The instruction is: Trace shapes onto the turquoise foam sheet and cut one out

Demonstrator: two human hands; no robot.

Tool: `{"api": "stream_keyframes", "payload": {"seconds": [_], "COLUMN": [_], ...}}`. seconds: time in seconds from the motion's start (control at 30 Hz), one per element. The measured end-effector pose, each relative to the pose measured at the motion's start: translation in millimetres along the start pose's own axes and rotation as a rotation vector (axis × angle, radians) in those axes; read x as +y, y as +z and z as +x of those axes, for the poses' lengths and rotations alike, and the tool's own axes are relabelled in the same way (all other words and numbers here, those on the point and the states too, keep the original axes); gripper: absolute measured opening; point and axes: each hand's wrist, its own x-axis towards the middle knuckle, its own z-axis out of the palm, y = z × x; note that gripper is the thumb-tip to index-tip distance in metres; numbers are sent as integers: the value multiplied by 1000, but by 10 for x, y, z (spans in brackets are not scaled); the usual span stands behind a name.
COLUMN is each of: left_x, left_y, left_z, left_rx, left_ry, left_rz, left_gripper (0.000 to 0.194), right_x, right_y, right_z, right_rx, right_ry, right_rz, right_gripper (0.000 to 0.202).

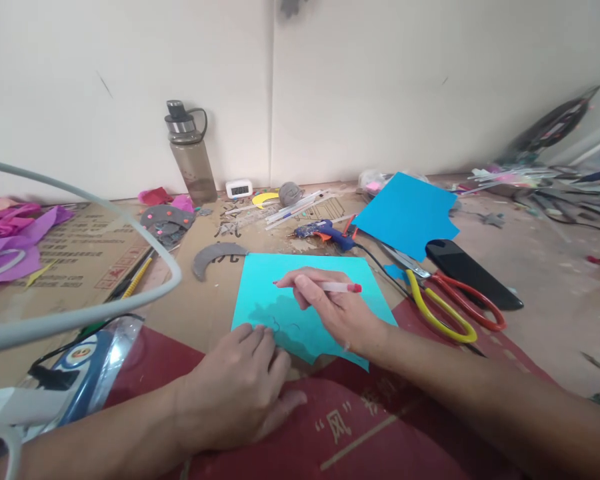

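A turquoise sheet of paper (260, 283) lies in front of me, its lower edge cut in an uneven line and a few thin curved marks drawn on it. My left hand (250, 383) rests with its fingertips on the sheet's lower left corner, thumb apart, palm down. Above the sheet, my right hand (330, 307) grips a pen (337, 287) with a red cap end and a pale barrel. The pen's red tip points left and looks raised off the paper. A grey crescent-shaped piece (215, 259) touches the sheet's upper left corner.
Behind the sheet lies a blue glue gun (325, 233). To the right are scissors (445, 293) with yellow and red handles, a black phone (473, 273) and blue paper (410, 210). A bottle (193, 160) and small digital clock (239, 189) stand by the wall. A grey tube (130, 307) arcs across the left.
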Motion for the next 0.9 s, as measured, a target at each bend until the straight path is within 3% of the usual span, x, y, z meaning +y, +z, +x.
{"api": "stream_keyframes", "payload": {"seconds": [0.17, 0.4, 0.9], "left_x": [15, 21, 10], "left_y": [21, 35, 16], "left_z": [2, 10, 23], "left_rx": [26, 42, 21], "left_ry": [-4, -24, -23], "left_rz": [-4, 8, -14], "left_gripper": [38, 40, 37], "right_x": [13, 77, 118], "right_y": [103, 127, 127], "right_z": [-11, -97, -121], "right_rx": [-98, -63, -119], "right_ry": [5, 138, 66], "right_rz": [-14, 6, -76], "right_gripper": [27, 16, 19]}}
